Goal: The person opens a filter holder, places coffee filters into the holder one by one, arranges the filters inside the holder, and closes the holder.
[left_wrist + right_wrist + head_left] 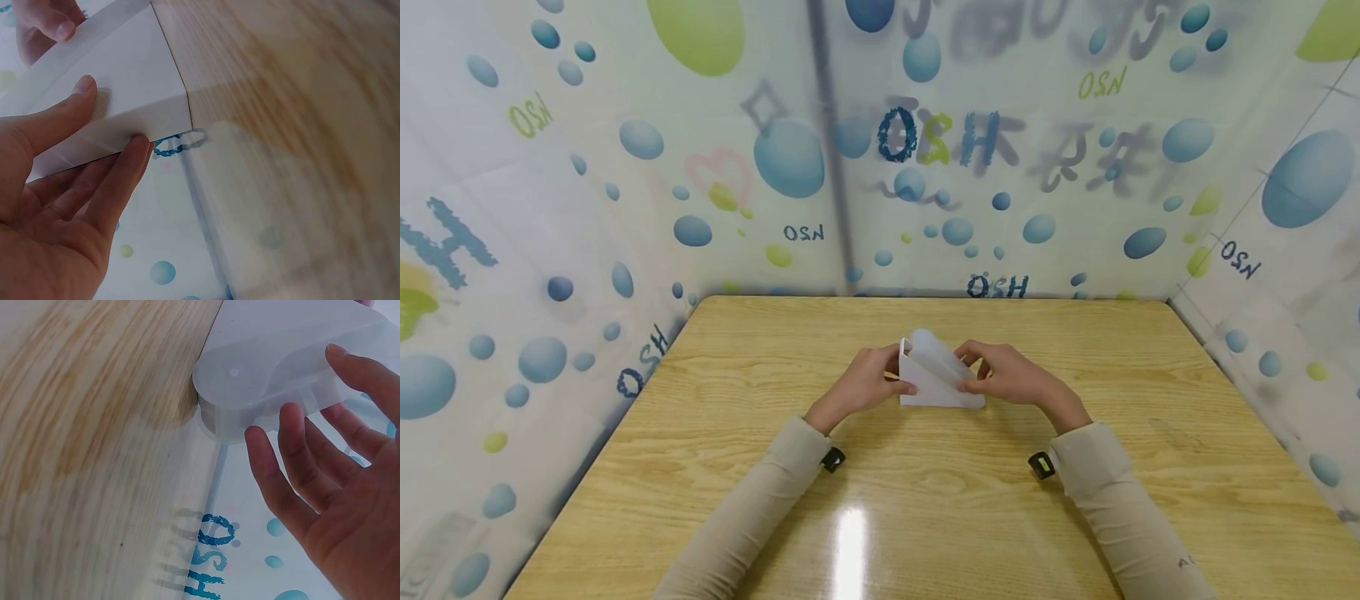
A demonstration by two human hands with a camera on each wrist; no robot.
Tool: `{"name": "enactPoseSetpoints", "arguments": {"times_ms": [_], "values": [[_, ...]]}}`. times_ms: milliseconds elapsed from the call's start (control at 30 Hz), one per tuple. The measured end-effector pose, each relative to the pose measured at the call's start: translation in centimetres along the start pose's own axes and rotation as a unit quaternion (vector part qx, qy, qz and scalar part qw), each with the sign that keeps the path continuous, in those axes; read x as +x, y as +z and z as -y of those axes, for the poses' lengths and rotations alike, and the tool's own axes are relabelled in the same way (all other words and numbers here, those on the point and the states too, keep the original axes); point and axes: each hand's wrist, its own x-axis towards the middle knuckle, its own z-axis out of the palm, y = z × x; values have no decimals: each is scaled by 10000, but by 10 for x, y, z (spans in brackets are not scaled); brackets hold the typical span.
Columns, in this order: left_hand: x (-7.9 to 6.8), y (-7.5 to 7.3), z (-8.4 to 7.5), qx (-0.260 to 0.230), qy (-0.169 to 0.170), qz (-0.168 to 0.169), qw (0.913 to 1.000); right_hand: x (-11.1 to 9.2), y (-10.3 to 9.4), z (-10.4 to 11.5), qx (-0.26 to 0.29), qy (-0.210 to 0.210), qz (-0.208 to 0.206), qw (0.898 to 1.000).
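A white, wedge-shaped plastic box with a translucent lid stands on the table at the centre of the head view. The lid is tilted, its raised end on the left, its rounded end low on the right. My left hand grips the box's tall left end, thumb on the front face and fingers behind, as the left wrist view confirms. At the other side, my right hand holds the lid between thumb and fingers. In the right wrist view, those fingertips lie along the side of the lid near its rounded end.
The wooden table reaches back to a printed wall covering with blue and green spots. Similar coverings enclose the left and right sides. A dark wrist camera sits beside the right sleeve, another beside the left.
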Motion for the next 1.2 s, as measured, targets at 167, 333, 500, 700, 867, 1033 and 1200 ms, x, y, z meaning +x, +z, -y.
{"name": "enactPoseSetpoints", "arguments": {"times_ms": [167,333,500,700,867,1033,1200], "values": [[0,0,0,-4,-33,2,10000,0,0,2,8,-14,-9,10000],[0,0,-1,24,-16,-31,10000,0,1,2,-65,-23,-38,10000],[1,0,0,41,-14,-22,10000,1,2,2,-123,-9,-63,9999],[1,0,0,17,-15,-7,10000,-1,2,6,-119,32,-64,9999],[0,0,-1,-6,-34,17,10000,-1,2,8,-187,-10,-88,9998],[0,0,0,13,-37,21,10000,0,3,6,-219,-27,-104,9997],[0,0,-1,42,-87,27,9999,0,3,7,-203,-21,-104,9997]]}}
